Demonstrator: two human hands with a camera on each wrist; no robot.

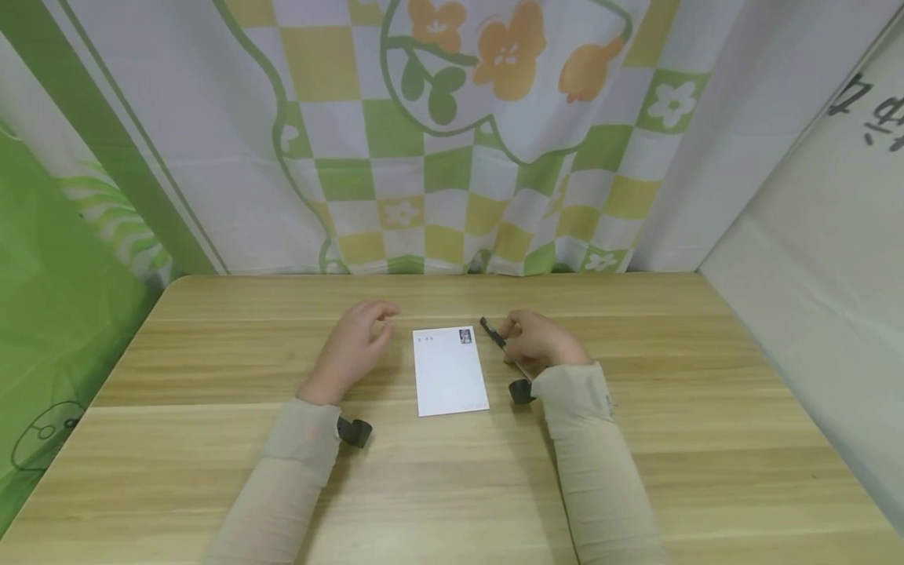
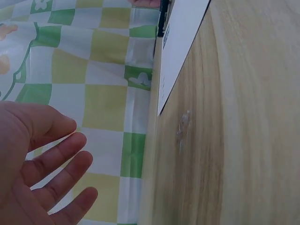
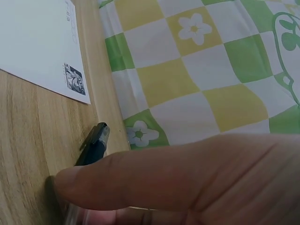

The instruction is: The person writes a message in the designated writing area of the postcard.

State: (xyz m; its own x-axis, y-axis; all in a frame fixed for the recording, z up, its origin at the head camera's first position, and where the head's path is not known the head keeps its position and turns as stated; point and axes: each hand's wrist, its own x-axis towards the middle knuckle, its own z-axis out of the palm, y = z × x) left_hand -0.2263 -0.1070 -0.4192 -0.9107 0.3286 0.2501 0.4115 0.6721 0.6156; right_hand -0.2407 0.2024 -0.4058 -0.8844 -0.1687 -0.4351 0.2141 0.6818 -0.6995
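Note:
A white card (image 1: 450,375), upright to the view, lies on the wooden table between the two hands. It has a small dark picture in its top right corner and faint marks at its top left. Right of it, my right hand (image 1: 538,339) pinches a pen (image 1: 492,333) with a dark clip end. In the right wrist view the thumb crosses over the pen (image 3: 95,146) and hides much of its barrel. To the card's left, apart from it, hovers my left hand (image 1: 355,347) with fingers loosely bent and nothing in them (image 2: 51,164).
The wooden table (image 1: 438,502) runs back to a curtain (image 1: 395,180) with green and yellow checks. A white sheet (image 1: 819,204) hangs along the right side, and green cloth (image 1: 63,259) along the left. Black wrist cameras sit at both cuffs.

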